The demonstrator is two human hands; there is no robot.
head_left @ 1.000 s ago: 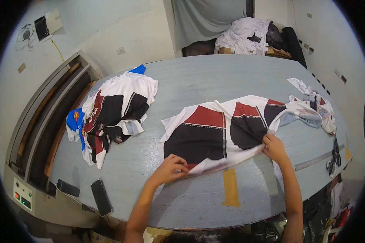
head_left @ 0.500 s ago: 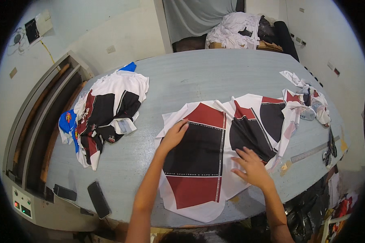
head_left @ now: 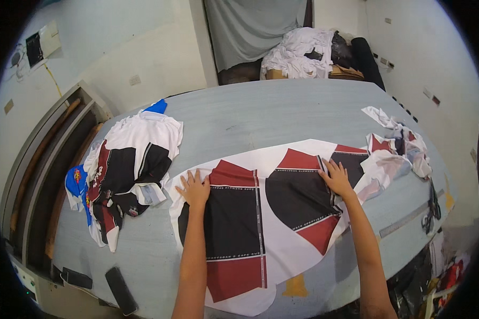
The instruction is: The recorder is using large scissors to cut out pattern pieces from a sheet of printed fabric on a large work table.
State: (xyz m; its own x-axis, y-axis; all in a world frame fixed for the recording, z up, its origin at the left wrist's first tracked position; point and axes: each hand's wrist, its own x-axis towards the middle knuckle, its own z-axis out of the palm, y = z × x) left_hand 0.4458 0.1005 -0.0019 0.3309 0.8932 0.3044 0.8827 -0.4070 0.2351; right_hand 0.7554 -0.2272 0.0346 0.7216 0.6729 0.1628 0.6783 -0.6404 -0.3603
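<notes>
A long white fabric sheet [head_left: 281, 223] printed with black and maroon panels lies spread across the pale blue-grey table [head_left: 250, 106]. My left hand [head_left: 195, 189] rests on its left part, fingers spread, beside a maroon-topped black panel. My right hand [head_left: 335, 178] lies with fingers apart on the middle panel near its printed edge strip. The sheet's right end is bunched beside a heap of scraps [head_left: 412, 151]. To the left lies a loose pile of white, black, maroon and blue printed pieces [head_left: 125, 165].
Scissors [head_left: 431, 207] and a steel ruler [head_left: 404, 218] lie at the right. Two black rectangular objects [head_left: 120, 290] [head_left: 75, 277] lie at the front left. A machine with rollers [head_left: 64, 159] stands along the left side. White fabric [head_left: 295, 53] is heaped beyond the far edge.
The sheet's folded near side has been spread out, showing the lower maroon sections. Both hands have moved forward from the near edge onto the panels, the left also leftward, fingers opening.
</notes>
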